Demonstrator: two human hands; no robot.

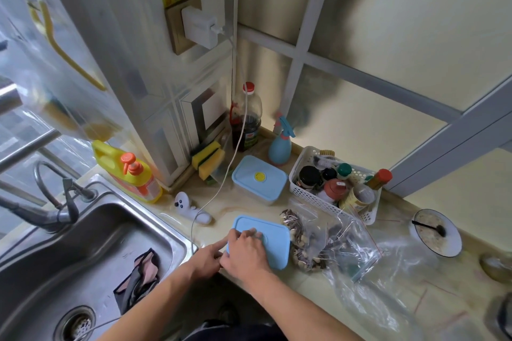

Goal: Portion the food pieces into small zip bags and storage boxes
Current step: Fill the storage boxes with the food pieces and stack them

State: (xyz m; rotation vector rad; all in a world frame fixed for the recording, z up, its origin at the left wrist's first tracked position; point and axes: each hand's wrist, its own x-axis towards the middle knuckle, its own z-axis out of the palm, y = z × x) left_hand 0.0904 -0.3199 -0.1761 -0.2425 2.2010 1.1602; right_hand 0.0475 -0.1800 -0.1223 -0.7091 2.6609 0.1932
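Head view: I am looking down at a kitchen counter [318, 282] beside a steel sink [91, 232].
Near box: a storage box with a blue lid [273, 241] is sitting at the counter's front edge, just right of the sink.
Right hand: my right hand [245, 250] is lying on top of the lid, fingers spread and pressing flat on its left part.
Left hand: my left hand [206, 256] is touching the lid's left edge with the index finger stretched out; the other fingers are curling under, and I cannot tell if they are gripping anything.
Far box: a second blue-lidded box [259, 178] with a yellow round valve is standing closed further back, apart from the near one.
Zip bags: a clear zip bag [332, 243] holding striped sunflower seeds and pale pieces is lying just right of the near box, touching it; more clear bags are lying crumpled to its right.
Basket: a white basket [313, 196] of jars and bottles is standing behind the bags.
Bowl: a white bowl [454, 241] with a dark spoon in it is sitting at the far right.
Sink side: a yellow detergent bottle [130, 174] is standing behind the sink, and a crumpled cloth [141, 277] is lying in the basin.
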